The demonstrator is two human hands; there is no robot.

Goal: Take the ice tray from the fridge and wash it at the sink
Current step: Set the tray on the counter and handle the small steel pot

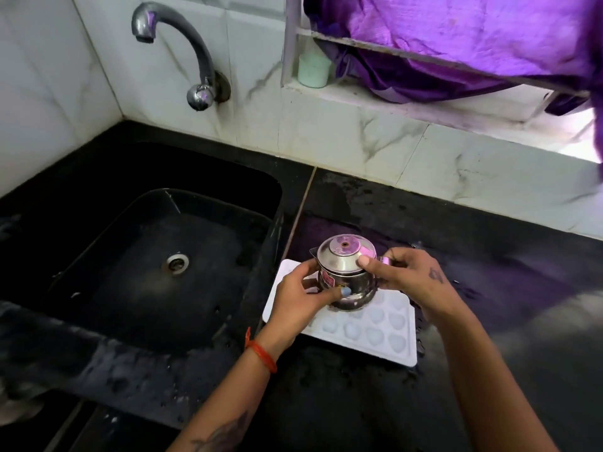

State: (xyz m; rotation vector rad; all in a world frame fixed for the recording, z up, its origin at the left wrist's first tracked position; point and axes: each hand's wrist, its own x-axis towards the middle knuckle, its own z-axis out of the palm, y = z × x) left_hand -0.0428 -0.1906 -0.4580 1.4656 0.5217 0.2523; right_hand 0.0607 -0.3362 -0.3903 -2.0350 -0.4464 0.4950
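Observation:
A white ice tray (375,327) with round pale-blue cavities lies flat on the wet black counter, just right of the sink (156,256). A small steel pot with a lid (346,272) is above the tray's far end. My left hand (300,295) grips the pot's body from the left, thumb on its front. My right hand (411,278) holds the pot's handle side, its thumb pressing on the lid. Part of the tray is hidden under the pot and hands.
The black sink has a metal drain (177,263) and a curved chrome tap (182,57) on the tiled wall behind it. A pale green cup (313,71) stands on the window ledge beside purple cloth (473,44). Water drops speckle the counter (473,249).

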